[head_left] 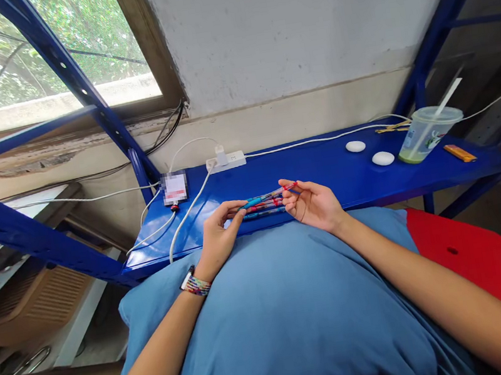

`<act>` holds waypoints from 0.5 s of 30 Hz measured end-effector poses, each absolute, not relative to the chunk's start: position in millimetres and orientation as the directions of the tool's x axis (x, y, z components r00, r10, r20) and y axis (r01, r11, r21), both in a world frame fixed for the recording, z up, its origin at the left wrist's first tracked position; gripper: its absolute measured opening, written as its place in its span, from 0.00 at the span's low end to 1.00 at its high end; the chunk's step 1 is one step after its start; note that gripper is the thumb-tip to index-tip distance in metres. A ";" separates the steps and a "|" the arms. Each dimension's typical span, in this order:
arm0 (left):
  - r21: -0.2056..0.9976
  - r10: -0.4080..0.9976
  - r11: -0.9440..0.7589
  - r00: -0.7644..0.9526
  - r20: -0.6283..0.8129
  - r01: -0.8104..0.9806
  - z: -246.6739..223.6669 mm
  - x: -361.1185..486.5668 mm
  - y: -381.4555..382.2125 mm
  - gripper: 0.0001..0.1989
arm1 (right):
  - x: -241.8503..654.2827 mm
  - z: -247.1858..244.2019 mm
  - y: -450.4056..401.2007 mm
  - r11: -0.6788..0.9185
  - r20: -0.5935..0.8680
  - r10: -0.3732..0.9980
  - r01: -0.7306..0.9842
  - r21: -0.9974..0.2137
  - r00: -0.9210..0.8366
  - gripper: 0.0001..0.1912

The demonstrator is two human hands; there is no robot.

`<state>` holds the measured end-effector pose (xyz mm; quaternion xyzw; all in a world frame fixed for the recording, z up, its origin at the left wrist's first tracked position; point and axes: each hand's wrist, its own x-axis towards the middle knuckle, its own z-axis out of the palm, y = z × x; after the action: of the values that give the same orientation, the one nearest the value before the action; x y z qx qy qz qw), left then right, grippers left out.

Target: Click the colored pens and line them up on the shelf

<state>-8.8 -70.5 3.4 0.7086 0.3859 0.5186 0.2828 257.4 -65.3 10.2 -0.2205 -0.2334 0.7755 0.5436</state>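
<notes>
A slim pen [257,200], blue at one end and red at the other, is stretched between my hands just above the near edge of the blue table. My left hand [222,230] pinches its blue end between thumb and fingers. At the red end, the thumb and fingertips of my right hand [314,202] are closed on it, with the palm turned up. Several similar pens [264,213] in blue and red lie side by side right beneath, partly covered by the held one and by my fingers.
The blue table [304,166] bears a white power strip [227,161] with cables, a phone-like device [174,189], two white egg-shaped objects [383,158], a plastic cup [430,134] with a straw and an orange box [460,153]. A blue pillow [289,308] fills my lap; a red stool [475,259] stands right.
</notes>
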 end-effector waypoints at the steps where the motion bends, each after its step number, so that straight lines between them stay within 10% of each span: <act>1: 0.802 0.841 -0.541 0.162 0.516 0.252 3.3 -9.0 -70.4 0.13 | 257.2 10.2 -65.3 -0.304 -0.089 0.945 -0.738 -0.603 -0.316 0.14; 15: 0.820 0.853 -0.522 0.135 0.504 0.234 5.7 -10.5 -66.5 0.12 | 254.9 5.5 -62.1 -0.042 0.089 0.973 -0.544 -0.838 -0.213 0.15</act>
<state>-10.5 -66.5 5.7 0.6942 0.3915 0.5284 0.2927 254.9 -62.1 5.5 -0.2698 -0.3977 0.6695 0.5664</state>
